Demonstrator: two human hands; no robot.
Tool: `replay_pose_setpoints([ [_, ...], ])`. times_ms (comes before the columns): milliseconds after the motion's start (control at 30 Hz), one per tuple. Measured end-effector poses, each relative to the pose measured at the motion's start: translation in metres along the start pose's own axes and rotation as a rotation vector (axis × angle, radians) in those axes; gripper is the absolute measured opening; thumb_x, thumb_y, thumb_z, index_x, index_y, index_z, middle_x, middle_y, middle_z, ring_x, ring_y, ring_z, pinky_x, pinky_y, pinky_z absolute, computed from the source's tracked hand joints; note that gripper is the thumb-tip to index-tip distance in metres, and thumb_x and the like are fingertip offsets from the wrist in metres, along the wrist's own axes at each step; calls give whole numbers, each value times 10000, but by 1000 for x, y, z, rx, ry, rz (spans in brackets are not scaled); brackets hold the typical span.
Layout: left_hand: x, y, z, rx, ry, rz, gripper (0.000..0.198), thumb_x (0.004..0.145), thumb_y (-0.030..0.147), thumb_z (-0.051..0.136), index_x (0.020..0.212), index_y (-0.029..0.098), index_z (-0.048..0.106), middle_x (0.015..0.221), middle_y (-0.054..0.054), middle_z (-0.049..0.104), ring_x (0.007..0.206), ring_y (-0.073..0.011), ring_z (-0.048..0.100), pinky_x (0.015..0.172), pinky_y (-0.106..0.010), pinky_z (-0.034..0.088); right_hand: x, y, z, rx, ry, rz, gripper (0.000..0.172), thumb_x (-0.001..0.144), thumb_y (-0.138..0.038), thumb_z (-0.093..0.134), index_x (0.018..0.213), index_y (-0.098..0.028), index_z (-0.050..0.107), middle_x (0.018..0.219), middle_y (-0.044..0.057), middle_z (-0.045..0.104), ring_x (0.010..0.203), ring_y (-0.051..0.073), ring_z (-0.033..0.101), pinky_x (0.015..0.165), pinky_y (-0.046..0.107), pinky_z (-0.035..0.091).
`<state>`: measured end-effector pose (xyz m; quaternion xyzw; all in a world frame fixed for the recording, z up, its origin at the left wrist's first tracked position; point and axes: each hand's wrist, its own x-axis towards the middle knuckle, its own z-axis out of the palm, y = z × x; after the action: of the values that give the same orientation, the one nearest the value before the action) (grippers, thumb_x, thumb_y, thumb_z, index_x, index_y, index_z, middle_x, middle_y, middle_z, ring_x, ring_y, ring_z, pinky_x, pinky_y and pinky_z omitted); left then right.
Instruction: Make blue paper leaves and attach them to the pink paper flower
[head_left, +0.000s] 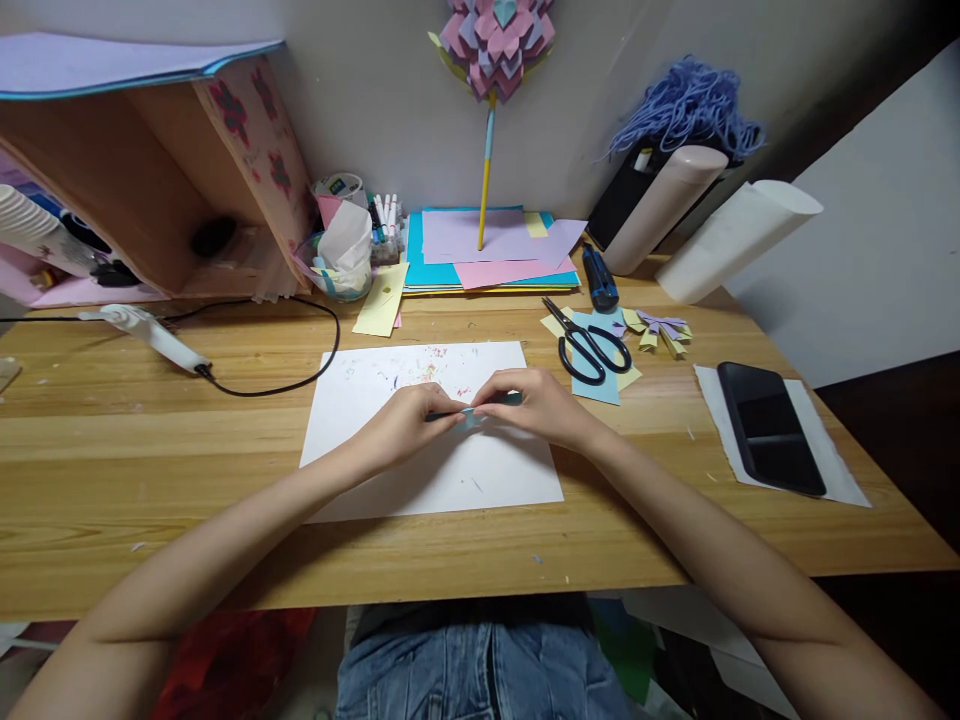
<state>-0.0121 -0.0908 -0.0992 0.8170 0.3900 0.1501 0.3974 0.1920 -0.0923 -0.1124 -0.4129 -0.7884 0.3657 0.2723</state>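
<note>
Between my two hands is a small strip of blue-green paper (469, 417), held just above a white sheet (420, 490) flecked with coloured marks. My left hand (409, 420) pinches the strip's left part between thumb and fingertips. From the other side my right hand (534, 402) pinches it too, and the fingertips of both hands nearly meet. Much of the strip is hidden by the fingers. To the right of my right hand lie black-handled scissors (592, 350) on pale blue paper (600, 393) and yellow scraps.
A white glue gun (154, 335) with a black cord lies left. Behind are stacked coloured papers (439, 275), a paper flower (499, 45) on a stick, a blue-black cutter (600, 278) and an open box (255, 170). A black phone (772, 430) lies right.
</note>
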Motion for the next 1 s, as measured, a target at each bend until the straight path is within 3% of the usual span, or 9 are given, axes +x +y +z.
replay_pose_setpoints([
  [100, 0, -2, 1, -11, 15, -9, 208, 808, 263, 501, 851, 212, 698, 745, -27, 664, 689, -117, 529, 643, -240, 380, 0, 1, 0, -12, -11, -31, 99, 768, -242, 582, 792, -188, 662, 780, 13, 669, 725, 123, 593, 682, 253, 443],
  [300, 3, -6, 3, -199, -52, -233, 248, 759, 347, 543, 841, 167, 693, 630, -14, 622, 503, -77, 425, 470, -207, 314, 0, -1, 0, -30, -83, 2, 108, 781, -238, 547, 782, -182, 639, 775, 15, 656, 720, 119, 580, 675, 255, 437],
  [467, 3, -5, 0, -191, -136, -292, 334, 783, 418, 486, 675, 142, 640, 484, 32, 445, 420, -55, 310, 408, -206, 221, -1, -3, 0, -1, -118, 21, 105, 787, -220, 529, 780, -173, 622, 783, 17, 645, 719, 110, 572, 673, 245, 434],
  [567, 3, -3, -1, -189, -167, -290, 390, 806, 443, 440, 582, 145, 557, 450, 52, 336, 395, -49, 256, 402, -214, 179, -1, -3, -1, -5, -123, 5, 105, 787, -218, 535, 804, -176, 629, 799, 19, 645, 737, 114, 570, 684, 249, 429],
  [800, 1, -2, -1, -161, -177, -227, 403, 807, 459, 430, 577, 146, 539, 481, 47, 329, 430, -56, 251, 427, -224, 177, -1, -2, 1, 13, -122, 12, 152, 807, -292, 539, 810, -188, 650, 805, 16, 652, 738, 113, 571, 682, 248, 424],
  [1000, 1, -5, 2, -97, -138, -127, 330, 803, 375, 437, 655, 135, 608, 558, 10, 471, 517, -75, 335, 472, -221, 232, -1, 0, 3, 59, -143, 54, 160, 801, -295, 540, 795, -188, 658, 795, 20, 659, 731, 122, 577, 668, 256, 424],
])
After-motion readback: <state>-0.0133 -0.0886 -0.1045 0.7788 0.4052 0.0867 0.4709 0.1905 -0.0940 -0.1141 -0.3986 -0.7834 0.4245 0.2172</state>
